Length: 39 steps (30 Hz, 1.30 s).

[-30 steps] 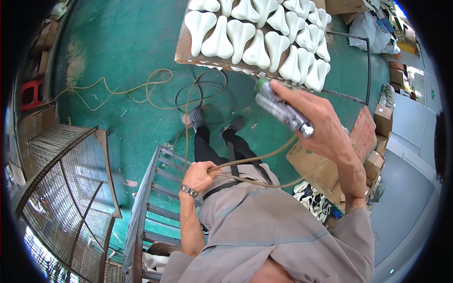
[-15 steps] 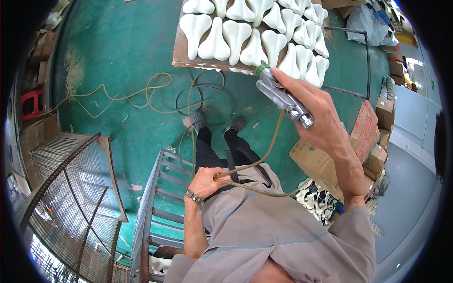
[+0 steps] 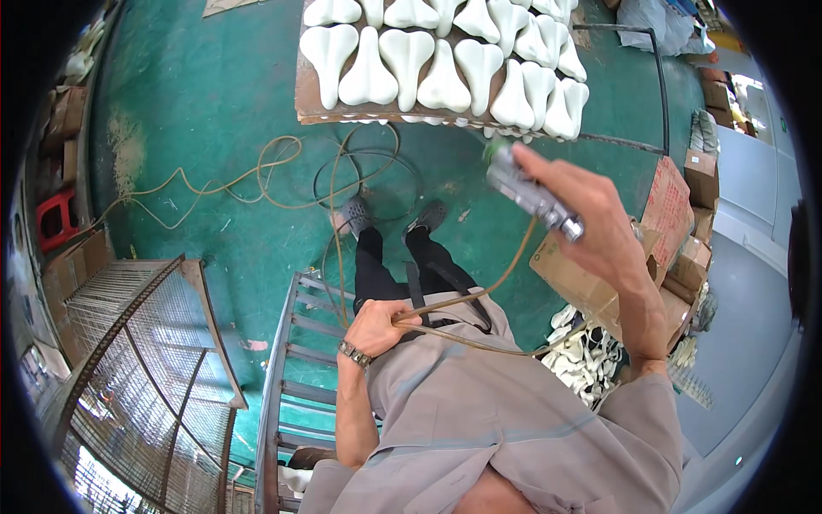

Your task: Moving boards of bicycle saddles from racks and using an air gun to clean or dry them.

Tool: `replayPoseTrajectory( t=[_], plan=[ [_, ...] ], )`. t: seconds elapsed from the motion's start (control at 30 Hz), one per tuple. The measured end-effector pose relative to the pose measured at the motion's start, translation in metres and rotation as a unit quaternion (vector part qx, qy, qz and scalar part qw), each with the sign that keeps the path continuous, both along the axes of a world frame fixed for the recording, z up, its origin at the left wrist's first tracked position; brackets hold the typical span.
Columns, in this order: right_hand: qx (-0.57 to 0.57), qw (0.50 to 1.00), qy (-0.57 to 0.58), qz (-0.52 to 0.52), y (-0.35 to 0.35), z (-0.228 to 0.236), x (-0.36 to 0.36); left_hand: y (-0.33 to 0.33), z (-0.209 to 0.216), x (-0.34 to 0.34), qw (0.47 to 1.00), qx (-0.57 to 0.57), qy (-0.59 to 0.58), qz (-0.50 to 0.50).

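two grips, both closed: the right grip (image 3: 599, 210) wraps a silvery hand tool (image 3: 524, 188), while the left grip (image 3: 377, 328) curls around a tan hose (image 3: 467, 297). the tool lies inside the right grip, its green-ringed tip (image 3: 493, 151) angled ahead and to the left of the fingers, its shiny rear end poking out on the near side. it looks to be metal, so it is probably stiff, smooth and moderately heavy, best held around the middle of its body with the tip left free. the hose, by contrast, seems light and bendy, liable to slide or kink; a loose curl of the fingers should be enough. two strands leave the left grip on its right side, one arching up to vanish behind the tool, the other sagging across a grey-brown shirt (image 3: 479, 403); how hose and tool meet is hidden. ahead of the right grip, rows of white saddle-shaped pieces (image 3: 406, 62) cover much of a brown surface (image 3: 308, 106). they appear light and fairly rigid, perhaps easily scuffed. whether the tip touches the nearest row cannot be told.
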State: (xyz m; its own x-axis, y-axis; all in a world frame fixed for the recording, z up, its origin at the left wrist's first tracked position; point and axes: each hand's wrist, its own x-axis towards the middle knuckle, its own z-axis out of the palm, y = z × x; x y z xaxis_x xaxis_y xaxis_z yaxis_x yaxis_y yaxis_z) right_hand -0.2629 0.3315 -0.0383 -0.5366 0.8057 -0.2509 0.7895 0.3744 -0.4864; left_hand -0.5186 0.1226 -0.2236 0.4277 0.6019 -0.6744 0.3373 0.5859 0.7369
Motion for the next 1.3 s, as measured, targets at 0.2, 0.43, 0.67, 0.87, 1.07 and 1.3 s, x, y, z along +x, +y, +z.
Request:
replayPoseTrajectory(
  t=[0.2,0.43,0.67,0.87,1.07,1.3],
  plan=[
    [0.0,1.0,0.011,-0.01,-0.001,0.004,0.015,0.007,0.003,0.022,0.999,-0.01,-0.02,-0.049],
    [0.017,0.998,0.052,0.034,0.004,-0.003,0.05,-0.004,-0.003,0.062,0.999,0.009,-0.037,-0.004],
    [0.007,0.996,0.054,0.067,0.027,-0.007,0.119,0.001,0.003,0.152,0.999,0.015,-0.011,0.051],
    [0.03,0.994,0.08,0.073,0.061,-0.005,0.198,0.024,0.01,0.247,0.997,-0.015,0.017,0.074],
    [-0.004,0.987,0.058,0.148,0.073,-0.015,0.263,0.033,-0.008,0.326,0.996,-0.001,0.03,0.079],
    [0.078,0.989,0.072,0.106,0.092,-0.03,0.283,0.031,-0.004,0.361,0.995,0.031,0.038,0.09]
  ],
)
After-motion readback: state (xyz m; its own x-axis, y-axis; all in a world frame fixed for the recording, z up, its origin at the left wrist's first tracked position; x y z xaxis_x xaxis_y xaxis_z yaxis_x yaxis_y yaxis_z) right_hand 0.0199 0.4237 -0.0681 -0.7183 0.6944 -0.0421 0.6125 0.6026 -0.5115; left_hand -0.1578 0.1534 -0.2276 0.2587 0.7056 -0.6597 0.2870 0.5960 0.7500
